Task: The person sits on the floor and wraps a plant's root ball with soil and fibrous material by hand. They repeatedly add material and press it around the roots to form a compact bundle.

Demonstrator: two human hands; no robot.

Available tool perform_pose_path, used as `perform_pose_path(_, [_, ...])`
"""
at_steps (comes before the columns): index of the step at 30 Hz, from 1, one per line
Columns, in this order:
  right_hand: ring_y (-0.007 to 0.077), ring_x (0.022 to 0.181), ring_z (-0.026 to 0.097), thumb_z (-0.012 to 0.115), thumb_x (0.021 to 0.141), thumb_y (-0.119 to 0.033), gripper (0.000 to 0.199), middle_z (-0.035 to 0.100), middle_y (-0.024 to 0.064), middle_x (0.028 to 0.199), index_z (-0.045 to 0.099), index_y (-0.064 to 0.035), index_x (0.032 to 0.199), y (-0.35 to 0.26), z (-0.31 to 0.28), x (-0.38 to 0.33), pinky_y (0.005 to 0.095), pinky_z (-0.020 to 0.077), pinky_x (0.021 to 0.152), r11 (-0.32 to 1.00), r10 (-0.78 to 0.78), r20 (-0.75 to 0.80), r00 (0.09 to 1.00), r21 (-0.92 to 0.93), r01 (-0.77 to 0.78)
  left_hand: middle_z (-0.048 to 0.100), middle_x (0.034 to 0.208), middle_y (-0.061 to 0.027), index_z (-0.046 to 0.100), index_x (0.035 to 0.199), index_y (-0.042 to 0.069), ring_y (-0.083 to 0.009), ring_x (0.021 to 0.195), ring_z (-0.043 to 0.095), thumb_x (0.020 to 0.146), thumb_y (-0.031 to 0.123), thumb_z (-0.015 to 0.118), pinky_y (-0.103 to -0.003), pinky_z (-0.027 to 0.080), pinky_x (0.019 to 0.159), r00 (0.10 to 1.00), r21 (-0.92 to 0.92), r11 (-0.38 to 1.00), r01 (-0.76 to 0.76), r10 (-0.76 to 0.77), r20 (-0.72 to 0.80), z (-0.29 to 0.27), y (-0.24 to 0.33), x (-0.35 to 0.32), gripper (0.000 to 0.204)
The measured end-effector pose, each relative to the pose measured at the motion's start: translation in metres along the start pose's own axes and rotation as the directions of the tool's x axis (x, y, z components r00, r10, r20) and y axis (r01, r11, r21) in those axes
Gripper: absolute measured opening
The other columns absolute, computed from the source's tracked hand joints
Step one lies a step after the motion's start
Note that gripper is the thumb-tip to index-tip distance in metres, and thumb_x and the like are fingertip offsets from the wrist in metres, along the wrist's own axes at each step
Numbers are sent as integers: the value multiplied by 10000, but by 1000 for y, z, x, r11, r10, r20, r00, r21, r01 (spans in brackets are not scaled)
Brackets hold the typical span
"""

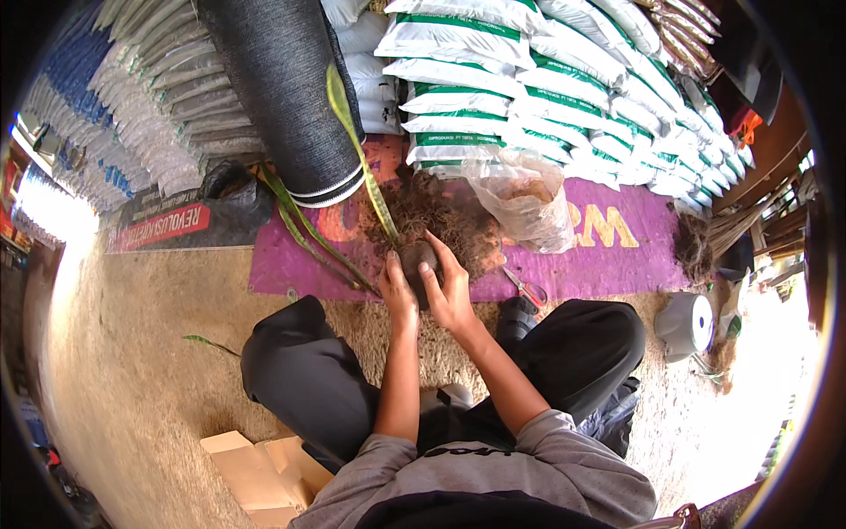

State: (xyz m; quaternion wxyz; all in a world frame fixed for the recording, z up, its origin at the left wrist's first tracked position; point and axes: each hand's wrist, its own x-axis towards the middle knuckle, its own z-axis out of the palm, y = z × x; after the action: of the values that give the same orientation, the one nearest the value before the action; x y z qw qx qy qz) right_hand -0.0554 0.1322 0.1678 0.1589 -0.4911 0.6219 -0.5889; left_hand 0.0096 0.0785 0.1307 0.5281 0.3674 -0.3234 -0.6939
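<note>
Nearest: cardboard (251,472) on floor, L of the person; black-trousered knees either side. L hand (398,291) and R hand (451,295) both curled in, cupping a dark lump (418,263) btwn them (small pot or soil ball, can't tell which). Lump is in front of the person, at near edge of purple mat (608,273). Long leaf (367,172) stands up from just behind it, tilted; base partly hidden, so can't confirm it's rooted in.

Scissors (531,294) just R of hands, not held. Loose leaves (308,231) lie to L, apart from lump.

Progress (my read): partway. Leaf + lump probably together, prob. being firmed; loose leaves not dealt with, fibrous soil heap (458,212) not used up.

Farther: clear bag (533,212), approx. part full; black roll (273,88); stacked white sacks (463,40) at back.
</note>
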Motion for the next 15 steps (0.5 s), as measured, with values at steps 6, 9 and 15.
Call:
perform_pose_path(6, [338, 1153, 496, 639, 807, -227, 618, 481, 265, 1248, 369, 35, 1297, 3, -2, 14, 392, 386, 957, 987, 90, 30, 995, 128, -94, 513, 1206, -137, 434, 1250, -23, -238, 1078, 526, 947, 438, 352, -351, 427, 915, 998, -5, 999, 49, -49, 43, 7, 15, 0, 557])
perform_pose_path(9, [315, 1095, 532, 737, 721, -212, 718, 523, 244, 1177, 348, 3, 1286, -3, 0, 18, 381, 407, 934, 988, 83, -58, 995, 131, -75, 478, 1245, -144, 407, 1272, -7, -245, 1133, 479, 945, 507, 285, -364, 384, 954, 990, -202, 970, 136, -124, 71, 9, 13, 1, 621])
perform_pose_path(15, [220, 1009, 555, 803, 607, -81, 755, 561, 146, 1092, 377, -21, 1228, 18, -8, 20, 330, 444, 886, 917, 202, -61, 977, 362, -167, 413, 1314, -146, 316, 1340, -3, -246, 1196, 429, 947, 502, 270, -373, 331, 1016, 970, -338, 918, 206, -146, 195, 20, 18, -9, 641])
